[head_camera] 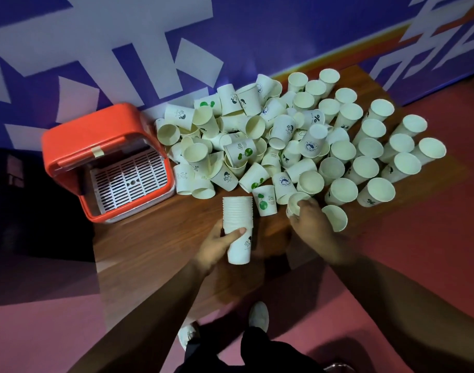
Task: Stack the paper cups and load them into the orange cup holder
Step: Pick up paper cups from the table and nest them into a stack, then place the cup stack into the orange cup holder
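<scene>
From the head camera, your left hand is wrapped round the lower part of a stack of paper cups. The thumb lies across the front and the other fingers are hidden behind it. The stack is held mouth-up, its nested rims rising just above your thumb; whether its base rests on the wooden table cannot be told.

Your right hand has its fingers curled over the rim of a single paper cup, gripping it at the near edge of the heap. Beyond both sets of fingertips the loose paper cups spread across the table — some upright, many tipped on their sides.

The orange cup holder sits well to the left of your left fingers and farther off, open toward you, a white slotted tray showing inside.
</scene>
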### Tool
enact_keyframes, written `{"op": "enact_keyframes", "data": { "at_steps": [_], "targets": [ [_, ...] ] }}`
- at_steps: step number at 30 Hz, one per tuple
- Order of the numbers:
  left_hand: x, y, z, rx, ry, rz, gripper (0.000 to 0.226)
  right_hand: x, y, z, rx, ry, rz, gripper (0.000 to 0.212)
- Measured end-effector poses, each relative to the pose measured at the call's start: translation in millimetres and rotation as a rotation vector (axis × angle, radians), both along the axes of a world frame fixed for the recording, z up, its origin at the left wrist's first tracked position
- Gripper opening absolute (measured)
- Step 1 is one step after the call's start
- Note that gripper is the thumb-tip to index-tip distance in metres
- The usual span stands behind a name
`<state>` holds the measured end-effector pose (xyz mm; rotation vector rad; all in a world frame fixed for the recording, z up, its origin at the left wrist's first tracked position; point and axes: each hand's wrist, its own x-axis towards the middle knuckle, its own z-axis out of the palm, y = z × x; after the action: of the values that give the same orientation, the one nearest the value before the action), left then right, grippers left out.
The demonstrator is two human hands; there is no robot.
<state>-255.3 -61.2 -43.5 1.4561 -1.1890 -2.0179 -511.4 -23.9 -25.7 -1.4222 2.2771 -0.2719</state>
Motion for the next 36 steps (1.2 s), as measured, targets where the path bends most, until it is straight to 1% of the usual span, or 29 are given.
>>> {"op": "enact_keyframes", "data": {
  "at_steps": [3, 6, 8, 10, 12, 15, 17, 19, 21, 24, 26, 29, 32, 35, 36],
  "targets": [
    [-1, 0, 4, 0.010, 0.018, -0.009, 0.072, -2, -2, -13, 0.055, 0.031, 0.028, 0.037],
    [-3, 2, 10, 0.015, 0.031, -0.007, 0.064, -6, -2, -19, 0.070, 0.099, 0.073, 0.023],
    [-2, 3, 14, 0.009, 0.034, -0.022, 0.059, -5, -1, -17, 0.031, 0.118, 0.090, 0.015],
    [1, 5, 15, -0.010, 0.018, -0.038, 0.056, -2, 3, -7, -0.057, 0.088, 0.100, 0.010],
    [7, 4, 15, -0.037, -0.031, -0.038, 0.063, 1, 5, 9, -0.159, 0.023, 0.114, 0.010],
    [22, 1, 19, -0.100, -0.118, -0.053, 0.083, 8, -4, 50, -0.335, -0.201, 0.063, 0.008],
    [34, -2, 25, -0.146, -0.185, -0.058, 0.083, 18, -19, 77, -0.428, -0.331, 0.020, 0.007],
    [46, -5, 36, -0.203, -0.224, -0.062, 0.076, 36, -36, 97, -0.466, -0.455, 0.013, 0.005],
    [59, -9, 47, -0.265, -0.248, -0.072, 0.071, 62, -50, 110, -0.434, -0.532, 0.079, 0.003],
    [83, -16, 61, -0.349, -0.265, -0.053, 0.070, 103, -61, 120, -0.383, -0.510, 0.292, 0.006],
    [105, -19, 68, -0.360, -0.255, 0.005, 0.070, 130, -66, 122, -0.368, -0.527, 0.395, 0.006],
    [141, -23, 67, -0.376, -0.242, 0.102, 0.074, 165, -78, 122, -0.361, -0.503, 0.522, 0.007],
    [172, -24, 72, -0.423, -0.239, 0.113, 0.074, 200, -89, 123, -0.301, -0.509, 0.574, 0.008],
    [199, -28, 75, -0.458, -0.211, 0.107, 0.072, 237, -94, 120, -0.165, -0.508, 0.633, 0.009],
    [208, -31, 75, -0.468, -0.197, 0.108, 0.073, 249, -95, 117, -0.165, -0.504, 0.640, 0.009]
  ]
}}
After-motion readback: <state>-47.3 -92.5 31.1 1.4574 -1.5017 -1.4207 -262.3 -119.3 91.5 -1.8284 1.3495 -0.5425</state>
